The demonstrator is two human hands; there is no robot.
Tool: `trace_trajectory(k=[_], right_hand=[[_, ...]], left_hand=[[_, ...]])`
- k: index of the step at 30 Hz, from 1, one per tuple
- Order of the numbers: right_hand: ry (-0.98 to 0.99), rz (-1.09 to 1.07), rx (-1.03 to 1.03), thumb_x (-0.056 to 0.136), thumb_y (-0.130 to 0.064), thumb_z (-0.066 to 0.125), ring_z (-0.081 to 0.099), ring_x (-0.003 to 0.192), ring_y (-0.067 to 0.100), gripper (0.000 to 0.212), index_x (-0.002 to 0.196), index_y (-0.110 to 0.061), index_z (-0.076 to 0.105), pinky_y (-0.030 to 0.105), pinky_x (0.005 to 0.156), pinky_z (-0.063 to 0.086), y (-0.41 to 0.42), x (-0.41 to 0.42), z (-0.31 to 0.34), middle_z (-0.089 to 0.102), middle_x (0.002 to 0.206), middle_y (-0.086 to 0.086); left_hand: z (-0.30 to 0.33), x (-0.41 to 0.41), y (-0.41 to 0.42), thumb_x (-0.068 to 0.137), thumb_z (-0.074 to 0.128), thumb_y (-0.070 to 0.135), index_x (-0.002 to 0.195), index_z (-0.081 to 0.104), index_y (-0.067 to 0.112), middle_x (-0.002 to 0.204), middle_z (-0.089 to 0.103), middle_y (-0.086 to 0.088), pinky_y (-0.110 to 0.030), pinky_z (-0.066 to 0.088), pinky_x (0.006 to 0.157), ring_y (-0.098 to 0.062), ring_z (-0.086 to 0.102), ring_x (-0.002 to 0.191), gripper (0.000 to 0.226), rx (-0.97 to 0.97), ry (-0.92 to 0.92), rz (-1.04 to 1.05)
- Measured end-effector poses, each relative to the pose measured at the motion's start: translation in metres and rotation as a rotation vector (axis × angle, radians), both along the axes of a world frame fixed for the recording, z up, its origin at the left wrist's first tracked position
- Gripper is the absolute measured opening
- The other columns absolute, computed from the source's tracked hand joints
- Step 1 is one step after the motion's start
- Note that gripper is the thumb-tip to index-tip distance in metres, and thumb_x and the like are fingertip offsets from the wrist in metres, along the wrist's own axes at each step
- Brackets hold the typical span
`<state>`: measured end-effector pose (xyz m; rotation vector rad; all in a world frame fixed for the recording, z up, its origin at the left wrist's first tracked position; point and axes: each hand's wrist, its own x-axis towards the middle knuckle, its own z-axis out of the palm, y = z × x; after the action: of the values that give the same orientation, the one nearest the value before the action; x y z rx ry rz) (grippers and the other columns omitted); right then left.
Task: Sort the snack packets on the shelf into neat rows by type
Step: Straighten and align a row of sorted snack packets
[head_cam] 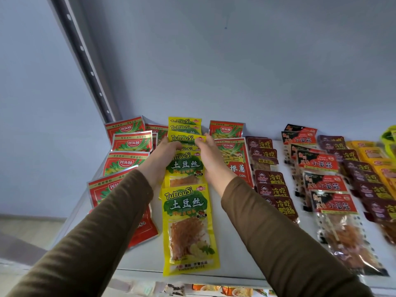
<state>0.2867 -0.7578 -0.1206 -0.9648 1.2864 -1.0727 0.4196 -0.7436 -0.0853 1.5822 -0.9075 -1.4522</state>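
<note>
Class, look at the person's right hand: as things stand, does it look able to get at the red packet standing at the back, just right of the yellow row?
Probably yes. The right hand grips a yellow packet right beside that red packet, and nothing lies between them; it would need to let go first.

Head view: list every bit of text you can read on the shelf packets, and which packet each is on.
"TuDouSi", "土豆丝" and "NEW": yellow packets, centre row.
"光头娃": red packets, left row.
"根葱": red packet beside the right hand.
"冷吃" and "鸭肠": dark maroon packets.
"小面筋": black-and-red packets.
Fine print and the far-right orange packets: too blurred to read.
</note>
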Motion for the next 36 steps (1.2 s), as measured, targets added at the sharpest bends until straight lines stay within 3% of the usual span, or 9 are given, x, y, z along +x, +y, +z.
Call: trace_trajectory(k=[3,7,11,15,18,23,26,30,36], right_hand=[[-0.022,0.015,-0.027,0.106,-0.028,0.047,0.066,0.11,0.02,0.044,0.15,-0.025,0.043,0.028,0.073,0.056,-0.004,0.003,0.006,0.063,0.134,0.004],[-0.025,0.027,-0.003,0.098,-0.038,0.053,0.064,0.12,0.023,0.046,0.142,-0.025,0.052,0.052,0.102,0.052,0.0,-0.002,0.001,0.063,0.136,0.004],[-0.04,-0.01,-0.061,0.105,-0.029,0.052,0.037,0.146,0.015,0.058,0.159,-0.022,0.031,0.038,0.119,0.031,0.024,-0.016,0.018,0.035,0.162,-0.005],[0.055,0.031,-0.151,0.105,-0.024,0.054,0.041,0.14,0.005,0.053,0.155,-0.024,0.039,0.035,0.12,0.032,0.059,-0.037,0.019,0.041,0.158,-0.01],[0.336,0.146,-0.177,0.099,-0.027,0.064,0.047,0.128,0.0,0.06,0.153,-0.027,0.039,0.022,0.105,0.041,0.089,-0.047,0.016,0.046,0.15,-0.013],[0.68,0.286,-0.197,0.08,-0.044,0.08,0.05,0.126,0.009,0.096,0.158,-0.032,0.026,0.031,0.102,0.047,0.119,-0.051,-0.002,0.042,0.152,-0.01],[0.744,0.26,-0.27,0.079,-0.039,0.084,0.054,0.104,0.006,0.1,0.158,-0.032,0.022,0.022,0.083,0.045,0.117,-0.047,-0.013,0.052,0.134,-0.009],[0.765,0.178,-0.275,0.084,-0.037,0.081,0.055,0.079,0.005,0.09,0.156,-0.03,0.027,0.018,0.059,0.034,0.103,-0.043,-0.017,0.053,0.089,-0.017],[0.799,0.07,-0.27,0.095,-0.037,0.069,0.048,0.075,0.003,0.054,0.142,-0.022,0.046,0.016,0.054,0.026,0.091,-0.037,-0.015,0.044,0.08,-0.021]], left_hand=[[0.004,-0.001,-0.003,0.094,0.053,0.007,0.125,0.056,0.016,0.119,0.069,-0.023,-0.052,0.063,0.079,-0.034,0.073,0.088,0.032,-0.024,0.012,0.02],[0.008,0.0,0.005,0.104,0.045,0.01,0.12,0.058,0.01,0.11,0.063,-0.014,-0.03,0.06,0.056,-0.025,0.069,0.086,0.02,-0.044,-0.099,-0.022],[0.014,0.009,0.03,0.104,0.047,0.014,0.128,0.056,0.025,0.118,0.069,-0.011,-0.032,0.06,0.063,-0.024,0.075,0.087,0.028,-0.193,-0.105,-0.058],[0.004,0.022,0.058,0.105,0.052,0.023,0.149,0.041,0.041,0.132,0.065,0.009,-0.035,0.061,0.084,-0.015,0.071,0.109,0.05,-0.312,-0.138,-0.123],[-0.017,0.03,0.077,0.09,0.061,0.043,0.158,0.026,0.041,0.156,0.043,0.019,-0.046,0.04,0.116,-0.007,0.043,0.143,0.077,-0.349,-0.259,-0.284],[-0.029,0.026,0.094,0.094,0.065,0.045,0.162,0.017,0.035,0.168,0.022,0.009,-0.048,0.029,0.123,-0.015,0.026,0.152,0.084,-0.322,-0.52,-0.446],[-0.027,0.02,0.092,0.098,0.067,0.032,0.163,0.014,0.031,0.17,0.015,0.006,-0.042,0.021,0.126,-0.015,0.018,0.155,0.084,-0.35,-0.619,-0.468],[-0.024,0.016,0.087,0.097,0.068,0.026,0.163,0.015,0.03,0.165,0.029,0.003,-0.045,0.039,0.117,-0.021,0.038,0.145,0.085,-0.346,-0.59,-0.462],[-0.021,0.015,0.087,0.099,0.065,0.023,0.163,0.017,0.025,0.163,0.029,0.002,-0.042,0.041,0.116,-0.02,0.036,0.145,0.079,-0.397,-0.622,-0.409]])
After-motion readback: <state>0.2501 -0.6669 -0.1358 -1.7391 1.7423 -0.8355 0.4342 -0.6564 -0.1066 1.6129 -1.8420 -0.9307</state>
